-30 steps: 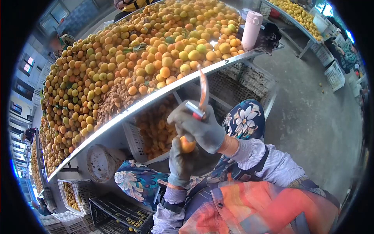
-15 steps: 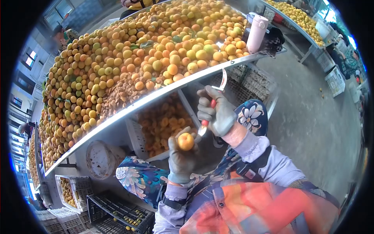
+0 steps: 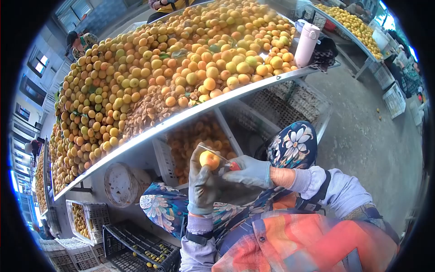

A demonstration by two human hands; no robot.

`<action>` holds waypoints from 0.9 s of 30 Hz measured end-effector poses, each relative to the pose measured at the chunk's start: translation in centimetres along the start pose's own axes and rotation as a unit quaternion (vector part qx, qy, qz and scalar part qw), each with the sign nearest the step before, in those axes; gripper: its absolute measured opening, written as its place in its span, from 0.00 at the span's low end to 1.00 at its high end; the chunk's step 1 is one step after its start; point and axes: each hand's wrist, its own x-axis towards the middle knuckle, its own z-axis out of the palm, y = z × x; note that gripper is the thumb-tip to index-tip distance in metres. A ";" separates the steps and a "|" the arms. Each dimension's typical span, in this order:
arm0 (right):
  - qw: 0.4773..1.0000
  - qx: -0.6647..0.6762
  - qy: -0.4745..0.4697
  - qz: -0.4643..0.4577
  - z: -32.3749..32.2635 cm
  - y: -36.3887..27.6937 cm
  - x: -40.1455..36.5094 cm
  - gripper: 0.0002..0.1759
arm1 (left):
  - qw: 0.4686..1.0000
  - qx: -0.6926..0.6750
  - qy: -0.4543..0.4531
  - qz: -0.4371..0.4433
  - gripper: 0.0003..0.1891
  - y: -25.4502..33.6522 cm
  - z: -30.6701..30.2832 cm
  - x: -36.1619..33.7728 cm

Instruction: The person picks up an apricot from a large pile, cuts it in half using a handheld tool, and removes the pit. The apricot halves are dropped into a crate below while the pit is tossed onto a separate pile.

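My left hand (image 3: 201, 181), in a grey glove, holds an orange-yellow apricot (image 3: 209, 159) between thumb and fingers. My right hand (image 3: 250, 172), also gloved, is closed round the red handle of a knife (image 3: 234, 166). The thin blade reaches left to the top of the apricot and appears to touch it. Below both hands are my knees in flowered trousers. Behind them stands a crate of apricot halves (image 3: 199, 136), partly hidden by my left hand.
A metal-edged table (image 3: 181, 119) heaped with apricots and a pile of brown pits (image 3: 152, 108) spans the front. A pink flask (image 3: 306, 45) stands at its right end. Lower left are a white bucket (image 3: 118, 183), a white crate (image 3: 88, 220) and a black crate (image 3: 136, 247). Other people sit beyond.
My right hand has swung down and turned, bringing the knife blade from pointing upward to lying across the apricot. The left hand has lifted slightly, still holding the apricot. The view has shifted a little.
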 end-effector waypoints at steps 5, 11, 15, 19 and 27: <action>0.998 -0.011 0.011 -0.065 0.2 2.8 1.6 0.10 | 0.999 -0.001 0.034 -0.030 0.40 -0.1 0.9 0.1; 0.997 0.019 0.021 -0.076 0.6 3.1 1.6 0.09 | 0.999 0.004 0.021 -0.034 0.39 -0.2 0.9 0.1; 0.992 -0.062 0.037 -0.099 0.2 1.9 1.2 0.10 | 1.000 0.011 0.018 -0.023 0.38 0.1 1.2 0.1; 0.985 -0.156 0.043 -0.057 -0.2 2.3 1.5 0.12 | 0.999 0.044 -0.010 -0.024 0.40 -0.2 0.9 0.3; 0.958 -0.276 0.044 -0.066 -2.1 4.5 2.8 0.12 | 0.989 0.134 -0.059 -0.027 0.40 0.3 1.4 1.0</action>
